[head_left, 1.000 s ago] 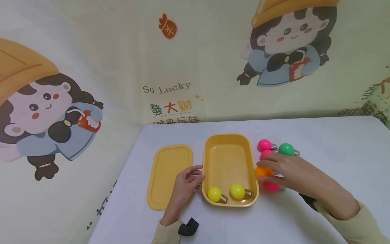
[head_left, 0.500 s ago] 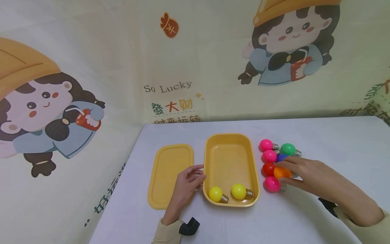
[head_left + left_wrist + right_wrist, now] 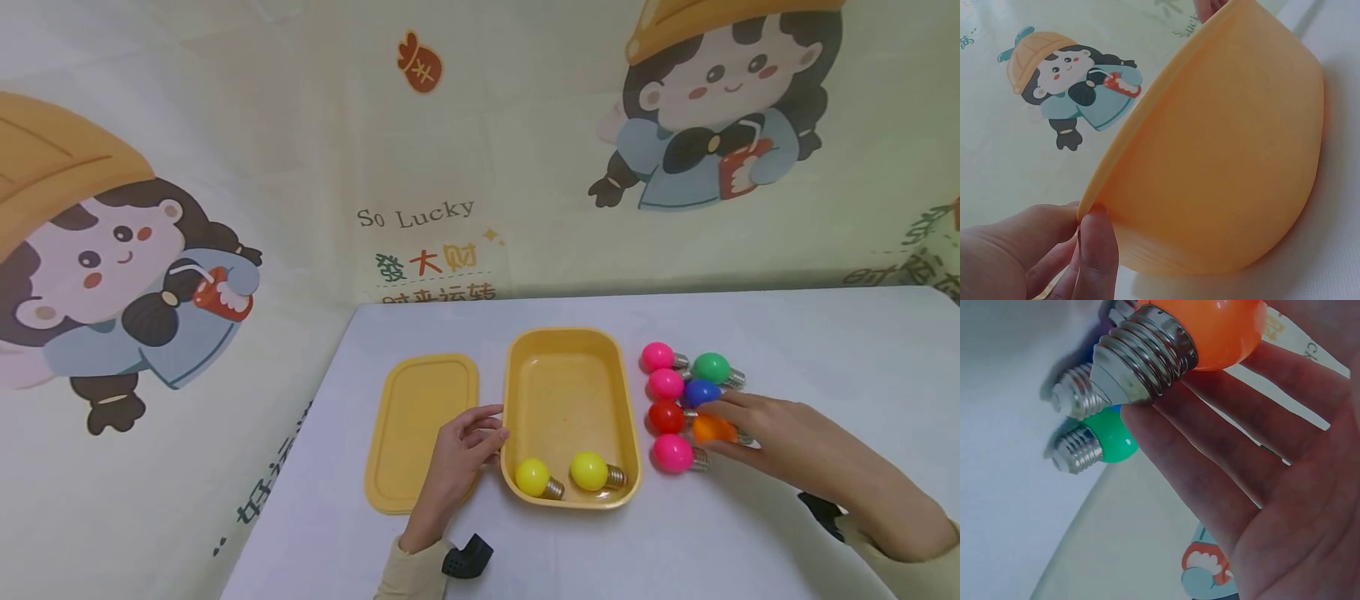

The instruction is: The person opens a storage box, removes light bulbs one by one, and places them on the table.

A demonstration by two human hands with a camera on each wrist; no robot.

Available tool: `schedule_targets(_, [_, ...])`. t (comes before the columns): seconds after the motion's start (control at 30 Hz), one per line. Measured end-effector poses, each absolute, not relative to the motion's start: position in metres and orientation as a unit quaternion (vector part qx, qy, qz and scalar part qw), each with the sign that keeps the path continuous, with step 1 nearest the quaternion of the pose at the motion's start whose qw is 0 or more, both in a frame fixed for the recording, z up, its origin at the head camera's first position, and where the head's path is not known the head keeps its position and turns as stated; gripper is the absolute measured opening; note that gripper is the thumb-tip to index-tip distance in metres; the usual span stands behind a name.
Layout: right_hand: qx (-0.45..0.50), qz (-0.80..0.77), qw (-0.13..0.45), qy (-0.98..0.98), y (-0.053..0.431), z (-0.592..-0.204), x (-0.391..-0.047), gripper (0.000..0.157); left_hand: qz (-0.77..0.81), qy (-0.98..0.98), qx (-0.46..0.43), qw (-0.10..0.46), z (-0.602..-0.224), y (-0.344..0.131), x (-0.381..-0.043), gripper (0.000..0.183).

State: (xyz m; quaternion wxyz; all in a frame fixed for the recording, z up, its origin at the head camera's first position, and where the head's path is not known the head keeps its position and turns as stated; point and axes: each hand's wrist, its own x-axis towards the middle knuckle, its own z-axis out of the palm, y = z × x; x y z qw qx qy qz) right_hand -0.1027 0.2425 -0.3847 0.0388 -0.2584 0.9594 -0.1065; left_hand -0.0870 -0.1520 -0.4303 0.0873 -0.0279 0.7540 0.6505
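In the head view my right hand [image 3: 772, 437] pinches an orange light bulb [image 3: 712, 428] between thumb and fingers, at the right of a group of bulbs. The right wrist view shows its silver screw base [image 3: 1147, 356] pointing away from the palm. My left hand [image 3: 459, 450] pinches the left rim of a yellow plastic box [image 3: 567, 333]; its thumb and fingertips meet at the rim [image 3: 1088, 203] in the left wrist view. Two yellow bulbs [image 3: 589, 471] lie in the near end of the box.
Beside the orange bulb lie a red bulb [image 3: 666, 417], a blue bulb [image 3: 702, 392], a green bulb [image 3: 711, 367] and several pink bulbs [image 3: 672, 453]. A flat yellow lid [image 3: 420, 400] lies left of the box. A printed cloth [image 3: 540, 167] hangs behind the table.
My right hand has moved right with the orange bulb, away from the box's right side, uncovering the red and blue bulbs. My left hand keeps its grip on the rim.
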Motion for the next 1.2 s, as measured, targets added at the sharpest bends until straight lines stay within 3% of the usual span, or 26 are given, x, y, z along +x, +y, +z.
schedule_targets(0.6, [-0.228,-0.12,0.118,0.959,0.251,-0.397,-0.111,0.04,0.651,0.753,-0.028,0.089,-0.43,-0.149,-0.089,0.039])
schedule_targets(1.2, [-0.262,-0.119,0.077,0.955,0.252,-0.4,-0.113,0.039,0.647,0.757,-0.036,0.08,-0.428,-0.147,-0.089,0.04])
